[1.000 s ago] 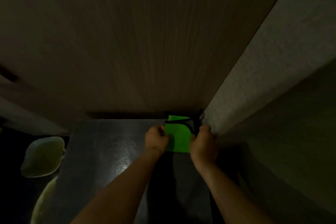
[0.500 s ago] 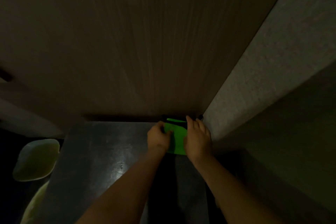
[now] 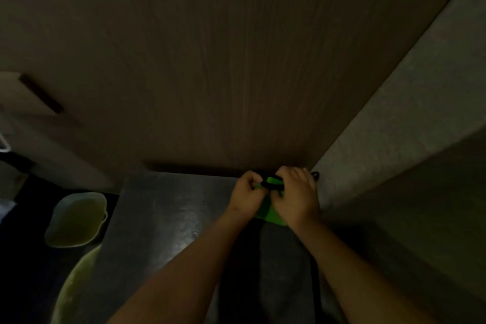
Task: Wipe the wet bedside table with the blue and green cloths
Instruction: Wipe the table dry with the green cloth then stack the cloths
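The scene is dim. A bright green cloth [image 3: 268, 212] lies at the far right corner of the dark, glossy bedside table [image 3: 168, 213]. My left hand [image 3: 247, 193] grips the cloth's left edge with closed fingers. My right hand [image 3: 297, 192] is closed over its right and far part, where a dark band [image 3: 273, 183] crosses the cloth. Most of the cloth is hidden under the two hands. No blue cloth is visible.
A wood-grain panel [image 3: 223, 60] rises behind the table. A pale textured wall [image 3: 394, 113] stands close on the right. A pale green bowl-shaped object [image 3: 76, 218] sits left of the table, lower down, with another pale rim [image 3: 71, 284] below it.
Both hands have moved farther toward the back corner and closed over the green cloth, bunching it. Less of the cloth shows than a second ago.
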`<state>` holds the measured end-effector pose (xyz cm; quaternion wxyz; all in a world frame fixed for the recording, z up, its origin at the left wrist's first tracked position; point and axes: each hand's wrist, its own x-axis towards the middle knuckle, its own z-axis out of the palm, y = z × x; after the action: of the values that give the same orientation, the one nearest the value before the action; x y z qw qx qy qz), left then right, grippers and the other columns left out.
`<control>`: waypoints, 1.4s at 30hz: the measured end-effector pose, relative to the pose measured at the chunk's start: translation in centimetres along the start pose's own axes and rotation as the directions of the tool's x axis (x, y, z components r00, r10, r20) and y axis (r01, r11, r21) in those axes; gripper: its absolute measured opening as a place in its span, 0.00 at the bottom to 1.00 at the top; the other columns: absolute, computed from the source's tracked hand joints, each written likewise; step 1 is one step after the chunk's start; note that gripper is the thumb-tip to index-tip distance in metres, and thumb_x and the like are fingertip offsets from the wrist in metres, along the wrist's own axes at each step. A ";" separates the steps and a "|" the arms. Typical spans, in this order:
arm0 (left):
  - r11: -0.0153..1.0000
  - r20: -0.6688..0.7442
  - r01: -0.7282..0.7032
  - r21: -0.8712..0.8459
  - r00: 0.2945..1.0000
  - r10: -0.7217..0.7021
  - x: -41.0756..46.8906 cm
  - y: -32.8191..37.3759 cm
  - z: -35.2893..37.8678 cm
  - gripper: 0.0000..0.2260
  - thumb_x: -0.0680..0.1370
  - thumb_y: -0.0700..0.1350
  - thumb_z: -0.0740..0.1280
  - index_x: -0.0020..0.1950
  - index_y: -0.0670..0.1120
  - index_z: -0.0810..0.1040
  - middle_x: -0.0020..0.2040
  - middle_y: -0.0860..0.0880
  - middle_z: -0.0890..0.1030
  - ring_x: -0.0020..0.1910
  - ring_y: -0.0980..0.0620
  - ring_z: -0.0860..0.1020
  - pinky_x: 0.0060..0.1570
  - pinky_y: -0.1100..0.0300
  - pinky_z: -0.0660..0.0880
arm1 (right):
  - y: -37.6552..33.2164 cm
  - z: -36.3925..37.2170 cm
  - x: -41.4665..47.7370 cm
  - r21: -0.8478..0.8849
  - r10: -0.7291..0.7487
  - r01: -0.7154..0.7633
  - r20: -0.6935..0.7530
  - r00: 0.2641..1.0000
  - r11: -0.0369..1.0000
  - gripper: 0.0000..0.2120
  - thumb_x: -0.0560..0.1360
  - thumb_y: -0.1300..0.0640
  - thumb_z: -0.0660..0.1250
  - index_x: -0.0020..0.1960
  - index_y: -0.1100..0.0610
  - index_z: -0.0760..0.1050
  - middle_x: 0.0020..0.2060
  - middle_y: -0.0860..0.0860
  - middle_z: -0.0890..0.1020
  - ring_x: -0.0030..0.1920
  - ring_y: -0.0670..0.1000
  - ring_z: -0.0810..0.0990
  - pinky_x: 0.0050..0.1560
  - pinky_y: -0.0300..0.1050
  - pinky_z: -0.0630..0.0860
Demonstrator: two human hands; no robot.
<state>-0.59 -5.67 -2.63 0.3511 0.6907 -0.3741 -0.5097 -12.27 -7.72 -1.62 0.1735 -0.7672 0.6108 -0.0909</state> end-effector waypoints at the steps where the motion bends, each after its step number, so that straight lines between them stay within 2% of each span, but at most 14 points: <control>1: 0.998 0.013 0.033 -0.050 0.999 -0.032 -0.3 0.1 -0.5 0.13 0.74 0.32 0.62 0.38 0.49 0.67 0.37 0.50 0.71 0.37 0.55 0.70 0.38 0.63 0.68 | -0.6 -0.5 -0.1 0.022 0.028 -0.028 0.003 1.000 0.999 0.11 0.73 0.55 0.65 0.55 0.54 0.72 0.52 0.53 0.80 0.61 0.54 0.74 0.72 0.47 0.60; 6: 0.997 0.049 0.067 -0.048 0.997 -0.065 -2.1 -0.8 -6.3 0.08 0.75 0.30 0.61 0.46 0.42 0.72 0.38 0.46 0.76 0.36 0.52 0.75 0.35 0.64 0.73 | -5.0 -1.0 -0.6 0.274 0.068 -0.089 0.084 0.994 0.958 0.13 0.77 0.55 0.63 0.60 0.52 0.67 0.54 0.54 0.80 0.54 0.58 0.80 0.48 0.52 0.77; 12: 0.998 -0.169 0.046 0.047 0.985 -0.037 -2.9 -3.8 -16.2 0.10 0.70 0.36 0.71 0.39 0.49 0.74 0.42 0.42 0.79 0.45 0.43 0.80 0.52 0.41 0.78 | -12.8 2.1 -1.6 0.446 0.040 -0.096 0.133 0.990 0.890 0.23 0.77 0.57 0.64 0.69 0.48 0.61 0.65 0.53 0.74 0.63 0.54 0.75 0.60 0.49 0.74; 15: 0.997 -0.259 0.039 0.070 0.966 -0.019 -3.0 -4.8 -20.5 0.15 0.67 0.40 0.76 0.49 0.46 0.74 0.49 0.42 0.79 0.52 0.40 0.80 0.54 0.43 0.77 | -16.6 4.5 -2.2 0.490 0.060 -0.124 0.143 0.988 0.863 0.24 0.76 0.59 0.66 0.69 0.51 0.62 0.66 0.55 0.73 0.65 0.55 0.73 0.61 0.47 0.72; 18: 0.951 -0.264 0.020 0.308 0.962 0.065 -3.5 -6.1 -24.0 0.26 0.70 0.41 0.74 0.65 0.41 0.70 0.60 0.41 0.75 0.60 0.42 0.75 0.60 0.47 0.74 | -18.8 7.6 -3.3 0.343 0.120 -0.161 0.135 0.983 0.925 0.29 0.75 0.56 0.67 0.73 0.52 0.59 0.69 0.55 0.66 0.70 0.56 0.67 0.68 0.50 0.67; 22: 0.755 -0.093 -0.082 0.651 0.978 0.186 -6.2 -8.9 -25.5 0.19 0.73 0.41 0.67 0.62 0.37 0.72 0.58 0.38 0.74 0.58 0.38 0.73 0.57 0.52 0.70 | -21.0 10.6 -5.8 0.051 -0.008 0.004 0.083 0.997 0.999 0.32 0.65 0.56 0.74 0.67 0.56 0.70 0.64 0.58 0.74 0.64 0.60 0.74 0.63 0.53 0.73; 26: 0.645 0.130 -0.257 0.720 0.962 0.238 -6.6 -11.0 -24.6 0.25 0.69 0.49 0.57 0.60 0.37 0.76 0.57 0.38 0.78 0.52 0.37 0.80 0.50 0.51 0.79 | -21.6 12.6 -6.4 -0.065 -0.187 0.193 0.082 0.979 0.979 0.35 0.50 0.53 0.80 0.57 0.55 0.80 0.56 0.57 0.83 0.56 0.56 0.82 0.53 0.52 0.79; 29: 0.533 0.218 -0.312 0.786 0.948 0.233 -6.5 -10.0 -23.7 0.30 0.74 0.51 0.55 0.75 0.41 0.62 0.75 0.43 0.64 0.74 0.44 0.64 0.74 0.53 0.61 | -21.9 13.3 -5.8 -0.069 -0.240 0.246 0.086 0.967 0.967 0.27 0.57 0.57 0.75 0.56 0.59 0.81 0.56 0.57 0.83 0.57 0.56 0.82 0.61 0.50 0.75; 31: 0.455 0.267 -0.328 0.828 0.944 0.196 -6.3 -10.3 -23.4 0.30 0.79 0.51 0.53 0.78 0.45 0.49 0.79 0.47 0.50 0.78 0.50 0.50 0.77 0.56 0.46 | -21.7 14.1 -5.6 -0.071 -0.255 0.267 0.138 0.957 0.961 0.21 0.64 0.58 0.63 0.55 0.61 0.81 0.56 0.57 0.83 0.57 0.56 0.82 0.66 0.49 0.67; 33: 0.425 0.313 -0.333 0.842 0.942 0.118 -6.5 -10.5 -23.2 0.30 0.81 0.50 0.53 0.79 0.45 0.43 0.79 0.47 0.44 0.79 0.51 0.44 0.75 0.58 0.41 | -21.6 14.9 -5.9 -0.069 -0.219 0.244 0.254 0.942 0.967 0.22 0.64 0.57 0.59 0.54 0.61 0.82 0.53 0.56 0.84 0.53 0.55 0.84 0.62 0.47 0.73; 35: 0.426 0.333 -0.319 0.847 0.942 0.045 -6.8 -10.9 -23.0 0.29 0.82 0.50 0.51 0.78 0.44 0.41 0.79 0.45 0.42 0.78 0.51 0.42 0.74 0.60 0.39 | -21.6 15.1 -6.1 -0.089 -0.232 0.261 0.254 0.939 0.961 0.23 0.68 0.58 0.58 0.60 0.63 0.73 0.56 0.57 0.82 0.56 0.56 0.83 0.63 0.43 0.71; 37: 0.373 0.343 -0.327 0.868 0.939 0.025 -6.6 -11.4 -23.1 0.29 0.82 0.51 0.50 0.78 0.42 0.40 0.79 0.43 0.42 0.78 0.49 0.41 0.74 0.59 0.38 | -22.4 14.6 -5.6 -0.078 -0.199 0.230 0.288 0.937 0.970 0.24 0.76 0.61 0.55 0.70 0.67 0.63 0.69 0.60 0.69 0.70 0.59 0.69 0.71 0.44 0.63; 40: 0.294 0.328 -0.315 0.902 0.945 0.007 -5.3 -11.9 -23.7 0.31 0.81 0.53 0.50 0.77 0.40 0.40 0.79 0.42 0.41 0.78 0.47 0.41 0.77 0.53 0.41 | -23.2 15.4 -4.0 -0.105 -0.185 0.204 0.166 0.969 0.973 0.20 0.73 0.58 0.58 0.62 0.58 0.78 0.65 0.57 0.75 0.63 0.56 0.78 0.60 0.43 0.75; 42: 0.274 0.321 -0.314 0.909 0.947 0.023 -4.1 -11.9 -24.6 0.31 0.81 0.53 0.50 0.78 0.40 0.41 0.79 0.42 0.43 0.79 0.47 0.43 0.78 0.52 0.44 | -23.8 15.8 -2.9 -0.119 -0.145 0.188 0.302 0.942 0.975 0.20 0.72 0.55 0.55 0.55 0.53 0.83 0.60 0.58 0.80 0.52 0.57 0.83 0.55 0.43 0.75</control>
<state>24.29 6.09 -5.31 -0.1240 0.6503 -0.7142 -0.2273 14.15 2.12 -7.07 0.1965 -0.8317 0.5165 0.0537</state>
